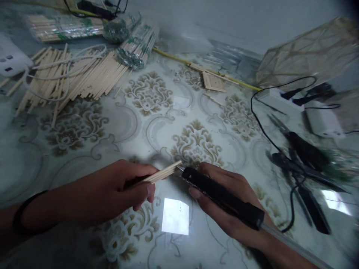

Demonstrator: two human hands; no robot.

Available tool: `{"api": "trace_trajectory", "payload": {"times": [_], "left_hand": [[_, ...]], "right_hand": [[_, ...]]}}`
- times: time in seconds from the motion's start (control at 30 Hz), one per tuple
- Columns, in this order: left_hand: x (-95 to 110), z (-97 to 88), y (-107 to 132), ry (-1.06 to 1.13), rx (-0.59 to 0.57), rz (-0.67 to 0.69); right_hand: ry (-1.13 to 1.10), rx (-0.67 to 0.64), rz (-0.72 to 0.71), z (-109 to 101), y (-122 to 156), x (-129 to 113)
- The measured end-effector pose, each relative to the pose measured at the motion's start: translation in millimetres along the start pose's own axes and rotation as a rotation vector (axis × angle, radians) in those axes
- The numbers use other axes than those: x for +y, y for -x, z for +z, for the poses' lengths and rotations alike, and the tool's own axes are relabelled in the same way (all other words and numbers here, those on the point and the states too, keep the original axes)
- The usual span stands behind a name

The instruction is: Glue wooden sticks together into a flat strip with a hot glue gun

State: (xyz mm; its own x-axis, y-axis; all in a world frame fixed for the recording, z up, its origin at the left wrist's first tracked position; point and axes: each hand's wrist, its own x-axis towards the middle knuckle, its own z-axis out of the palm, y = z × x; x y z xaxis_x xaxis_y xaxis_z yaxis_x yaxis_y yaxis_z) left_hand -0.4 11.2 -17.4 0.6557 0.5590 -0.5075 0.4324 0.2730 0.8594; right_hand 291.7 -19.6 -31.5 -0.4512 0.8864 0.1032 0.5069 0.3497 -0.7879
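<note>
My left hand (120, 190), with a dark band at the wrist, pinches a small bundle of thin wooden sticks (164, 173) between thumb and fingers. The stick ends point up and to the right. My right hand (224, 194) is wrapped round a black hot glue gun (221, 196), its pointed metal tip at the ends of the sticks. A long translucent glue stick (286, 241) runs out of the gun's back end. Whether the tip touches the wood, I cannot tell. Both hands are above the patterned tabletop (157, 138).
Loose wooden sticks (92, 76) lie heaped at the left under a white cable, near wrapped stick bundles (67, 28). A small wooden panel (213, 81) lies at the back. On the right are a power strip (280, 99), pliers (305, 149), scissors (305, 170) and a stick frame (305, 52).
</note>
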Motion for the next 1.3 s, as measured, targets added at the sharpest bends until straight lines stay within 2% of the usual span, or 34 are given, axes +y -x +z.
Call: {"api": "trace_trajectory", "payload": {"times": [0.27, 0.67, 0.9, 1.13, 1.3], "left_hand": [[-1.4, 0.3, 1.2, -0.004, 0.008, 0.011], [-0.3, -0.1, 0.2, -0.001, 0.000, 0.027], [-2.2, -0.4, 1.2, 0.002, -0.004, 0.048], [-3.3, -0.8, 1.5, -0.031, -0.002, 0.053], [-0.6, -1.1, 1.1, -0.030, -0.012, 0.030]], "right_hand": [[-0.006, -0.004, -0.014, -1.2, -0.4, 1.2], [0.013, 0.011, 0.048, -2.0, -0.5, -0.5], [0.019, 0.016, 0.001, -2.7, -0.6, 1.5], [0.009, -0.004, 0.081, -6.6, -2.3, -2.6], [-0.003, -0.006, 0.071, -8.3, -3.2, -2.9]]}}
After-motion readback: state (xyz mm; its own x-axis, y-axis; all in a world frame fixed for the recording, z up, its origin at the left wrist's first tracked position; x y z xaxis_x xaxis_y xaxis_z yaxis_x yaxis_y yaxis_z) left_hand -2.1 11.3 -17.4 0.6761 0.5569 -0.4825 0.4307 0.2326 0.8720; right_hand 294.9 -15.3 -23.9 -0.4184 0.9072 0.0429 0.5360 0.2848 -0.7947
